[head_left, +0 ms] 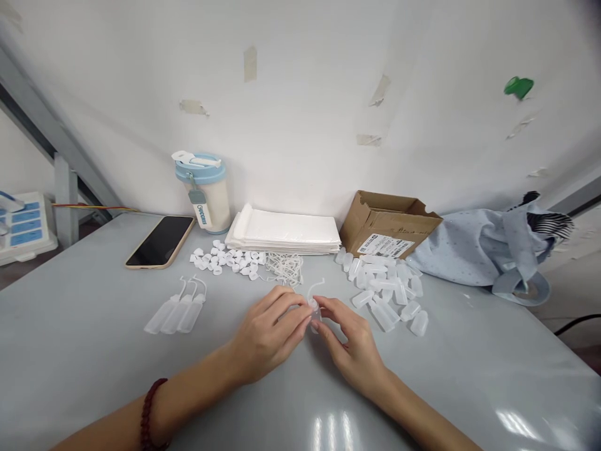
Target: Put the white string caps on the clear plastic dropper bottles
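Note:
My left hand and my right hand meet at the middle of the grey table. Together they pinch a small translucent plastic bottle with a thin white loop rising from its cap. Three finished bottles with loops lie side by side to the left. A pile of empty bottles lies to the right. Small white caps and a tangle of white loops are scattered just beyond my hands.
A phone lies at the back left beside a blue-lidded cup. A stack of white bags, an open cardboard box and blue cloth line the wall. A power strip sits far left.

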### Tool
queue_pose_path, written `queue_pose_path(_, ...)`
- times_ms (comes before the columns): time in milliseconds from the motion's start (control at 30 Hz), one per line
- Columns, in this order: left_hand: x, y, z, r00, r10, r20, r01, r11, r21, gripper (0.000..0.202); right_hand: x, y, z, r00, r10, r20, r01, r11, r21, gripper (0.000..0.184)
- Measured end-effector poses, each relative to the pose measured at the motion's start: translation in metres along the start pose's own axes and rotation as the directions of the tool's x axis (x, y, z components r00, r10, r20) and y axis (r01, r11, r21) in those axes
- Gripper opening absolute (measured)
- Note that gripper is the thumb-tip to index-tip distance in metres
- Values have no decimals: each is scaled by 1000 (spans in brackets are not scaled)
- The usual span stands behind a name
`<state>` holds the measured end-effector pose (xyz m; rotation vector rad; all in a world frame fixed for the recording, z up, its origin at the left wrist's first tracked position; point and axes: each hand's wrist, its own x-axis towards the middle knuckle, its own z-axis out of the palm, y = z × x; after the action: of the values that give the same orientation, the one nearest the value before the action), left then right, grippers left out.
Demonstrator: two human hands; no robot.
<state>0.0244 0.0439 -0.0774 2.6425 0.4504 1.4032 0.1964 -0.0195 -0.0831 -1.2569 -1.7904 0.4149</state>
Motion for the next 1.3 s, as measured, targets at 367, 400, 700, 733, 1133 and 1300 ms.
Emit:
queue_pose_path(367,8,7,-7,974,-226,12,223,948,-226,15,7,-13,-7,868,410,280,-496,685,534,28)
queue_pose_path(400,9,7,-8,960,-278,26,276,931,-240,13,8,-13,-8,855,407,321,-517,617,593,28)
queue_pose_path(700,-1,3,-3,940,-233,248,279,945,-169,56,13,-16,-8,770,383,510,-612,217,761,21)
queue_pose_path(733,-2,3,-2,945,-214,246,258,952,-162,56,13,-16,-8,768,381,516,-612,198,765,20)
queue_pose_path(1133,2,7,-5,956,-150,253,145,989,38,40,10,-18,-3,849,398,349,-529,620,580,34)
queue_pose_path(1300,0,8,-4,943,-125,307,103,991,88,41,9,-17,0,871,440,218,-487,713,505,26)
